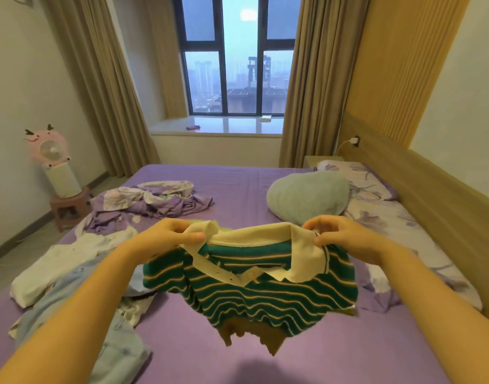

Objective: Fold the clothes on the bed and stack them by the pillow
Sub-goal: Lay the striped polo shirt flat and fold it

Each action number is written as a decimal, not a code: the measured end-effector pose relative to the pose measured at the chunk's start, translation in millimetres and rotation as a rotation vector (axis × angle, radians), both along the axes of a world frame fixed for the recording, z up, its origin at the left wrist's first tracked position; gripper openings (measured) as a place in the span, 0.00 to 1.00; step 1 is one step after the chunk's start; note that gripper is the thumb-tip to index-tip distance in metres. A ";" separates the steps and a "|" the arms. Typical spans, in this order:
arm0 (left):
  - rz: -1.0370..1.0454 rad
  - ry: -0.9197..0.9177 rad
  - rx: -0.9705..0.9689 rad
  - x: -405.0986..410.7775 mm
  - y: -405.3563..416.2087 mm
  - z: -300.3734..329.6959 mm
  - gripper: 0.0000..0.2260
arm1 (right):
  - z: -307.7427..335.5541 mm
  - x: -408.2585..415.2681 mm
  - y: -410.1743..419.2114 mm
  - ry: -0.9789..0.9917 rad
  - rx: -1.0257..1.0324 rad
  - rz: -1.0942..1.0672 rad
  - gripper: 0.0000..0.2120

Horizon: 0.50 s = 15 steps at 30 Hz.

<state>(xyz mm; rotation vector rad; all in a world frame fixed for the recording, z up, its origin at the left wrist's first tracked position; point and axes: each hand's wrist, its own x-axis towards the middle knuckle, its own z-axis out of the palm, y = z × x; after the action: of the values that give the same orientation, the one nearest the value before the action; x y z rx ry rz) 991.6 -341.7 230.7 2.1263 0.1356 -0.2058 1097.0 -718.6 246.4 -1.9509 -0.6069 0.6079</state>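
A green polo shirt (pixel 254 289) with thin cream stripes and a cream collar hangs in the air above the purple bed (pixel 237 187). My left hand (pixel 168 236) pinches the collar's left end, and my right hand (pixel 340 236) pinches its right end. The shirt's body droops below my hands, bunched and partly doubled. A floral pillow (pixel 360 178) lies at the far right by the headboard, with a pale green cushion (pixel 307 198) in front of it. Loose clothes lie to the left: a white garment (pixel 60 264) and a light blue one (pixel 71 297).
A crumpled purple floral heap (pixel 149 200) lies at the bed's far left. A floral quilt (pixel 398 231) runs along the right side. A pink fan (pixel 50 151) stands on a stool beside the bed. The window and curtains are behind.
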 end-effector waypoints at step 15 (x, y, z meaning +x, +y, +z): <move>0.212 0.323 -0.045 -13.7 37.0 -118.5 0.10 | -137.6 24.9 41.8 0.194 -0.166 0.034 0.09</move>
<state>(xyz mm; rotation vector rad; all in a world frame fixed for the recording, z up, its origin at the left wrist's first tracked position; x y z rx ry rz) 977.9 -304.7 112.2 2.0034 0.5381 -0.4207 1121.9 -676.8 108.8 -2.0076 -0.4818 0.8815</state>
